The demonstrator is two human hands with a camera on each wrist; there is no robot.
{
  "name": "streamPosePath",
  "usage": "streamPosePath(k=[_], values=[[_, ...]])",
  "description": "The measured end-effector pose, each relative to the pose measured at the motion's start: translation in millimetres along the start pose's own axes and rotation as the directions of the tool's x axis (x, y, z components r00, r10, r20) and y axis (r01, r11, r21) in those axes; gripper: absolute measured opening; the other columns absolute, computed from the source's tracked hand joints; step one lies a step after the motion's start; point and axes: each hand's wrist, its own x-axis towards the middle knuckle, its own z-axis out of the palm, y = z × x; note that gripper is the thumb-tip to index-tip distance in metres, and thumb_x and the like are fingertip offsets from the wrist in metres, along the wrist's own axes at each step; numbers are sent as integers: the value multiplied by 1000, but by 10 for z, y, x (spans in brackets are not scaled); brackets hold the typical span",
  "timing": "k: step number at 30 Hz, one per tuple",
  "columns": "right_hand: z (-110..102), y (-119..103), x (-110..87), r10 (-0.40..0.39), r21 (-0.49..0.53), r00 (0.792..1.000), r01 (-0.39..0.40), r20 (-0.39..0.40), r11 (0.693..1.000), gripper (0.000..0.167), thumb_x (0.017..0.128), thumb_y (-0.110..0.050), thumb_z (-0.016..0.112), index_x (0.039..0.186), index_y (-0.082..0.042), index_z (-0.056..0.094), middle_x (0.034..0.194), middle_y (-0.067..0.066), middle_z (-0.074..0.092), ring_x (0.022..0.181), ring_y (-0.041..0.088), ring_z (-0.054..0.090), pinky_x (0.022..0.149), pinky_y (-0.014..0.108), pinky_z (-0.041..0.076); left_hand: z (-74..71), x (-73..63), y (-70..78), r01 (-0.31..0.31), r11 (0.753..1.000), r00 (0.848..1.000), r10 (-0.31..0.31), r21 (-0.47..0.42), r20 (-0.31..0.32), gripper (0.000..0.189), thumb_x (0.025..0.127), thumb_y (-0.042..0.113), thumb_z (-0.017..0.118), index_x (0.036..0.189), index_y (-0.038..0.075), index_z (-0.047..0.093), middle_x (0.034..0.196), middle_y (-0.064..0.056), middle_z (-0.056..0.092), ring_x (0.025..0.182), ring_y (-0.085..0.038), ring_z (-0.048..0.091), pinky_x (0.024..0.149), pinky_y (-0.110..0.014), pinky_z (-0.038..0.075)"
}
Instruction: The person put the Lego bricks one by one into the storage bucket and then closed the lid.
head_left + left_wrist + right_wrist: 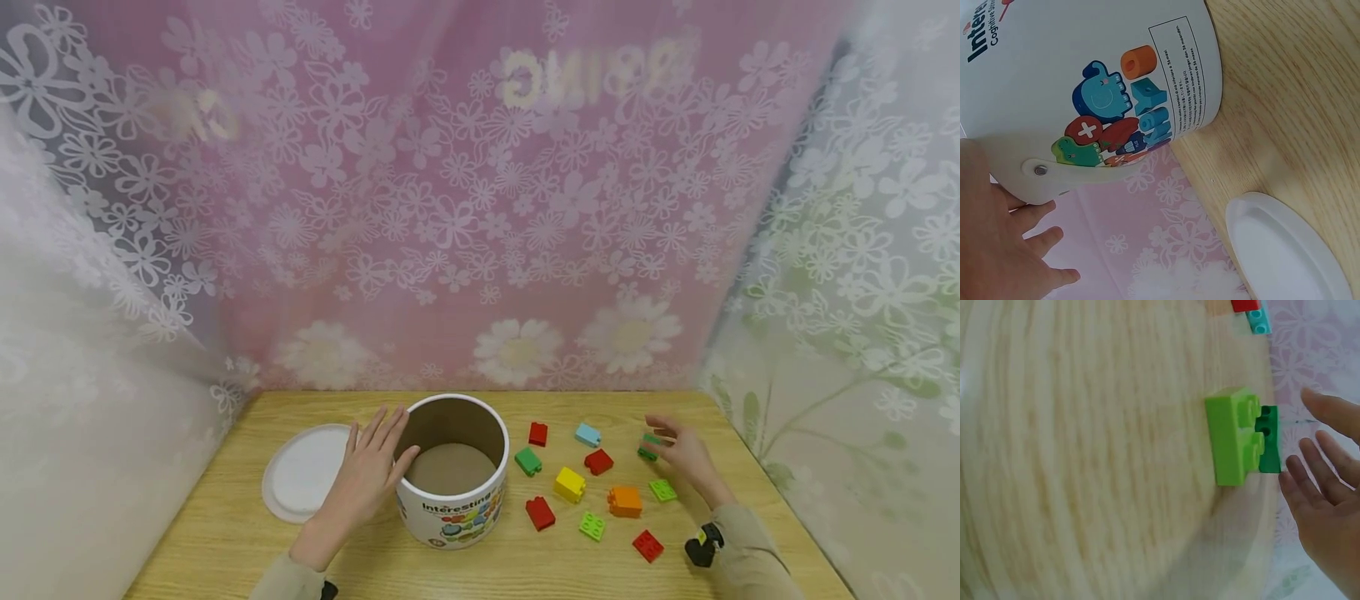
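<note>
Toy blocks lie on a wood-grained tabletop point(480, 575) to the right of an upright white tub point(450, 521), which has "Interesting" printed on its front wall and its brown floor in view. Nearest, well right of the tub, is the front red block point(648, 546), studs up; closer to the tub is the near lime block point(592, 526), likewise studs up. The left hand point(369, 467), its fingers straight and spread, rests against the tub's left rim. Right of the tub, at successively greater depth, come the tilted red block point(540, 513), the orange block point(625, 502), the far lime block point(663, 490) and the yellow block point(570, 485). Left of the tub, a white lid point(300, 473) lies flat, partly hidden by the left arm. Farther back are the middle red block point(598, 462) and, just beside the tub's right wall, the green block point(528, 462). Well right of the tub, the right hand point(687, 457) is at the dark green block point(647, 450), thumb and fingers apart; contact cannot be told. Right of the tub's rear rim are the light blue block point(588, 434) and the rear red block point(537, 433). Behind the tub hangs a pink, flower-patterned curtain point(487, 217)
</note>
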Motion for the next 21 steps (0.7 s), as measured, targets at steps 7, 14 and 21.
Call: streamPosePath(k=[7, 14, 21], values=[[47, 86, 3, 69, -83, 997, -65, 46, 994, 59, 89, -7, 77, 138, 14, 51, 134, 36, 54, 114, 50, 58, 87, 48, 57, 12, -1, -5, 2, 1000, 1000, -2, -11, -11, 61, 103, 32, 59, 154, 3, 42, 160, -12, 40, 151, -36, 27, 119, -68, 13], [47, 64, -4, 84, -127, 996, -81, 21, 989, 53, 87, -1, 77, 133, 14, 56, 127, 35, 58, 104, 45, 61, 76, 40, 58, 13, 1, -10, -5, 1000, 1000, 4, -7, -9, 62, 105, 36, 56, 154, 3, 41, 159, -14, 41, 151, -38, 28, 118, -68, 14], [58, -64, -15, 19, -92, 999, -22, -29, 996, 50, 91, -6, 75, 135, 11, 57, 127, 32, 60, 115, 50, 58, 93, 54, 54, 9, -9, -11, -3, 1000, 1000, 3, -12, -8, 61, 106, 40, 51, 155, 4, 42, 160, -12, 40, 151, -36, 27, 119, -67, 14]])
